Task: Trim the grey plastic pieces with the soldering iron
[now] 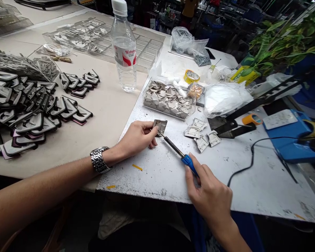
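Note:
My left hand (143, 134), with a metal watch on its wrist, pinches a small grey plate-like part (161, 126) just above the white board (157, 175). In my right hand (208, 185) is a soldering iron (176, 146) with a blue handle, its fingers wrapped round the grip. The iron's tip meets the grey part close to my left thumb; whether it touches the surface I cannot tell. Several similar pale grey parts (201, 142) lie on the board to the right. Behind my left hand stands a clear box (170, 113) full of small grey pieces.
A water bottle (124, 52) stands behind the left hand. Many black-edged grey frames (42, 119) are piled at the left. A divided clear tray (147, 43) lies at the back. At the right are a black metal stand (225, 127), a blue tape dispenser (291, 140) and a black cord (252, 150).

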Available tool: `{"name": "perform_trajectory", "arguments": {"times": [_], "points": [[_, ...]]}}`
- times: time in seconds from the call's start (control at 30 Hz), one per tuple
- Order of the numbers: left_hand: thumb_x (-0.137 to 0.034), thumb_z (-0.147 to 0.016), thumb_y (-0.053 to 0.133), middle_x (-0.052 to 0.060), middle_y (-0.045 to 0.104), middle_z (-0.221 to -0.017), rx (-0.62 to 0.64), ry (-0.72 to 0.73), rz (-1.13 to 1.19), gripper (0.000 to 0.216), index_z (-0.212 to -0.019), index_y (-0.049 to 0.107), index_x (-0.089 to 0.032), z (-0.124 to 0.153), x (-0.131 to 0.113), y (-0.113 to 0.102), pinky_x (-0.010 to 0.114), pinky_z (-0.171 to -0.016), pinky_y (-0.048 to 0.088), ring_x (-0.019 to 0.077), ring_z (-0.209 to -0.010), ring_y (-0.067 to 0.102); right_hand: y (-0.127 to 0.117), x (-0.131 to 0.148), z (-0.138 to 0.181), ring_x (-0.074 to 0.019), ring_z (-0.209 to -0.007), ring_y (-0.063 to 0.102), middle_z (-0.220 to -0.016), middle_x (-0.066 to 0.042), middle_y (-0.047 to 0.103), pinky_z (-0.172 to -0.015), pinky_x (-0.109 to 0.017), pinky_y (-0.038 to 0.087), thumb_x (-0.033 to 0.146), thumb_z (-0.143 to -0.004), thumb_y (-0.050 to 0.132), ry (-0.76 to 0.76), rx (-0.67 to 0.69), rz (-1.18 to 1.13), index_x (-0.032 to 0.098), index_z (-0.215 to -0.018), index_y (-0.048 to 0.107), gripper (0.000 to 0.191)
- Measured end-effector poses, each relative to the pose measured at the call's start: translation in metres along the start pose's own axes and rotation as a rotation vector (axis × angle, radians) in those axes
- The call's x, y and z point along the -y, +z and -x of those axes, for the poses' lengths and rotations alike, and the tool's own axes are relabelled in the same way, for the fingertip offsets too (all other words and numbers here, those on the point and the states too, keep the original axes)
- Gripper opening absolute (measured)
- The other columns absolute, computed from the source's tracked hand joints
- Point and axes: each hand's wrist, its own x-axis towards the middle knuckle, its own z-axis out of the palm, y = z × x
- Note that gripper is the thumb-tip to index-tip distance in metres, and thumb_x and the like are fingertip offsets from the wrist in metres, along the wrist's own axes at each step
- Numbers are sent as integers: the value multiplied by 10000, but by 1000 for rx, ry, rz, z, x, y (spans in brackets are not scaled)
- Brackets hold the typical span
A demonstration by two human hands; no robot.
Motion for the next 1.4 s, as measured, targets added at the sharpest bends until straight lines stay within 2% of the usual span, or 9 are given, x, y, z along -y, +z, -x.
{"name": "perform_trajectory", "arguments": {"times": [0.27,0.47,0.63,0.87,1.27,1.4], "points": [[-371,-1062,658,12,698,-571,-35,5,-68,351,-764,650,-186,4,-2,0,213,-415,520,134,-434,645,3,0,1,-93,-496,498,-741,38,667,-492,-286,307,367,-1138,607,9,-5,3,218,-1520,714,424],[-354,-1060,647,5,674,-533,-86,-4,-77,304,-825,711,-172,4,-2,1,203,-410,507,128,-419,621,2,-4,3,-82,-523,553,-740,43,672,-505,-265,338,365,-1127,624,23,-3,-77,221,-1518,716,426],[-367,-1048,658,4,657,-535,-134,11,-100,355,-741,655,-188,5,-2,1,206,-405,492,130,-428,621,2,-1,3,-92,-504,511,-732,37,666,-491,-272,320,364,-1120,633,19,-16,-6,216,-1522,717,437],[-372,-1048,651,4,664,-549,-128,46,-156,322,-798,721,-181,6,-1,1,217,-426,483,129,-440,616,2,-1,2,-83,-477,474,-715,38,654,-473,-251,311,369,-1130,620,3,-13,-3,204,-1521,719,435],[-384,-1047,649,3,659,-545,-109,50,-154,329,-793,707,-183,5,0,1,221,-432,486,130,-441,616,2,-1,2,-76,-478,456,-749,42,662,-467,-255,311,373,-1126,631,3,3,1,198,-1518,719,438],[-401,-1045,652,0,655,-550,-107,32,-133,354,-755,653,-198,6,-1,1,216,-431,493,129,-447,619,1,-1,2,-92,-490,474,-745,32,667,-477,-272,312,365,-1125,625,-6,16,4,196,-1541,700,455]]}}
